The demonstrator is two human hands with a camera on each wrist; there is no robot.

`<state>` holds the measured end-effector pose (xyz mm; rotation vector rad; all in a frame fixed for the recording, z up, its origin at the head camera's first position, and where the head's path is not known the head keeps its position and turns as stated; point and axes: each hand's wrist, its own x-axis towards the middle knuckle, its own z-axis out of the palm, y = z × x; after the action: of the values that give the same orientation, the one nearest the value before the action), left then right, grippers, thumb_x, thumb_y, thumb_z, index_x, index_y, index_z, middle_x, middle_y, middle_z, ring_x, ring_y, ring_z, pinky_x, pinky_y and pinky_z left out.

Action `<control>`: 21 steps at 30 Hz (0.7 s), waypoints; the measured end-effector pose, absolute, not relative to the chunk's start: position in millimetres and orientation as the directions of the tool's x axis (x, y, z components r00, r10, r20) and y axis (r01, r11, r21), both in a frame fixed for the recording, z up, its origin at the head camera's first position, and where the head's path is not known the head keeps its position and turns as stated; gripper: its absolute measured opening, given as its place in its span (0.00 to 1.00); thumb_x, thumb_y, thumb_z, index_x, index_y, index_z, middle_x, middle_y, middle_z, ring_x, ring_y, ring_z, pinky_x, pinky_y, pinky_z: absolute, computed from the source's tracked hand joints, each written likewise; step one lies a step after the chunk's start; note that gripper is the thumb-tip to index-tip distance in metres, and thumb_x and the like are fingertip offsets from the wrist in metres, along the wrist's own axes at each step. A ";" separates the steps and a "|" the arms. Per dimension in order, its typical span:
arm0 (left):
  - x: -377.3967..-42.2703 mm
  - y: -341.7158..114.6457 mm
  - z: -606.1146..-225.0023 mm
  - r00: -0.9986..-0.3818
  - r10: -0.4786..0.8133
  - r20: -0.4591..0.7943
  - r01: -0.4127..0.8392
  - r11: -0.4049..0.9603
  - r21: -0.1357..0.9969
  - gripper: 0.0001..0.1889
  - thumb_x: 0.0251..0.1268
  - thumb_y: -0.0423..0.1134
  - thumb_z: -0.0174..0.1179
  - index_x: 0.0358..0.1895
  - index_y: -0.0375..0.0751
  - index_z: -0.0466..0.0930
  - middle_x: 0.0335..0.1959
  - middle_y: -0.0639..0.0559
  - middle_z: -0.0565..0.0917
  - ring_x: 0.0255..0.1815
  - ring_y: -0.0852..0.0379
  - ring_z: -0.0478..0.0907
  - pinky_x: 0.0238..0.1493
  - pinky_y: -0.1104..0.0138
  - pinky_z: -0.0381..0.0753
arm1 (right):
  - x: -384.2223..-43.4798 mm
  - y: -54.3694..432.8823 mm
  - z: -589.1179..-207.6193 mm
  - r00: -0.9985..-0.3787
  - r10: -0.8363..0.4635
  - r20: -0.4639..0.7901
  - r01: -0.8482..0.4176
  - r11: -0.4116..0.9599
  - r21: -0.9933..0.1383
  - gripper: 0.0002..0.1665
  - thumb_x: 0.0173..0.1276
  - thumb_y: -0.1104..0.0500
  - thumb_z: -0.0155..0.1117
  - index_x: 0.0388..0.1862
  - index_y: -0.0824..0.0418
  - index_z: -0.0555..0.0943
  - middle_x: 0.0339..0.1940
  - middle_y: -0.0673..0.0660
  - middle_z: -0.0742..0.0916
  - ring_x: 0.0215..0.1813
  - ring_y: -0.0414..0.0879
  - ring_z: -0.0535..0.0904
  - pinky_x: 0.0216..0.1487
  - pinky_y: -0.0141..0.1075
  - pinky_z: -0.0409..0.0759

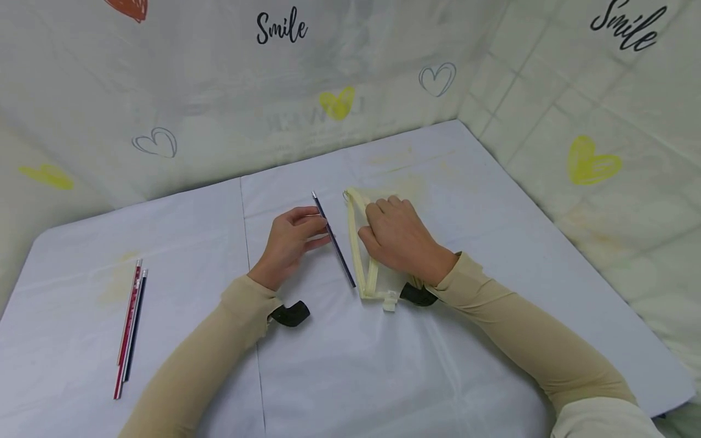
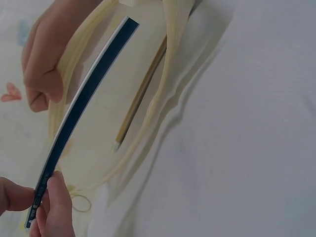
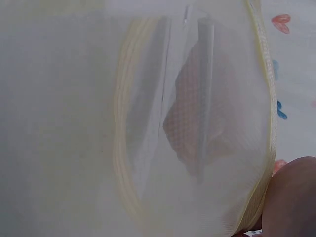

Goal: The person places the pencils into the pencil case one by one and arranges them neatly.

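Note:
My left hand pinches a dark blue pencil between thumb and fingers, holding it slanted beside the pouch. In the left wrist view this pencil overlaps the pouch's open mouth. My right hand grips the far edge of a see-through mesh pouch with pale yellow trim, and the mouth gapes. A gold-coloured pencil lies inside the pouch. Through the mesh in the right wrist view, the left hand and the held pencil show faintly. The right fingertips are hidden in the head view.
Red pencils and a dark pencil lie side by side at the left of the white table. A small white tag sticks out from the pouch's near edge. A printed curtain stands behind the table.

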<state>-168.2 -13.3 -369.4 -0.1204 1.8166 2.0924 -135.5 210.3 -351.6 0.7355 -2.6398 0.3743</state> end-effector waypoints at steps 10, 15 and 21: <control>-168.8 12.5 -374.0 -0.907 0.274 -0.320 -0.362 -0.118 0.925 0.19 0.71 0.28 0.60 0.63 0.32 0.73 0.44 0.48 0.84 0.43 0.58 0.86 0.56 0.57 0.92 | -134.7 210.3 -349.8 -0.825 -0.423 0.374 -0.508 0.846 -0.164 0.16 0.70 0.61 0.48 0.20 0.58 0.66 0.18 0.52 0.66 0.23 0.51 0.62 0.28 0.36 0.55; -169.4 21.3 -377.1 -0.901 0.301 -0.313 -0.357 -0.105 0.928 0.20 0.69 0.28 0.61 0.63 0.32 0.73 0.42 0.50 0.86 0.43 0.58 0.87 0.51 0.61 0.93 | -134.0 210.8 -349.1 -0.824 -0.424 0.376 -0.507 0.847 -0.156 0.16 0.69 0.60 0.48 0.20 0.58 0.66 0.18 0.53 0.67 0.23 0.51 0.62 0.27 0.37 0.56; -168.6 28.3 -377.9 -0.890 0.302 -0.341 -0.372 -0.050 0.927 0.20 0.69 0.29 0.62 0.63 0.33 0.74 0.45 0.48 0.85 0.43 0.59 0.87 0.46 0.65 0.93 | -133.2 211.8 -349.1 -0.820 -0.427 0.381 -0.511 0.846 -0.152 0.16 0.70 0.60 0.48 0.20 0.59 0.66 0.18 0.52 0.66 0.23 0.51 0.61 0.28 0.37 0.54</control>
<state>-168.6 28.3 -377.9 -0.0736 1.7820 1.9896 -133.2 211.8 -349.1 0.7048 -2.6890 0.3549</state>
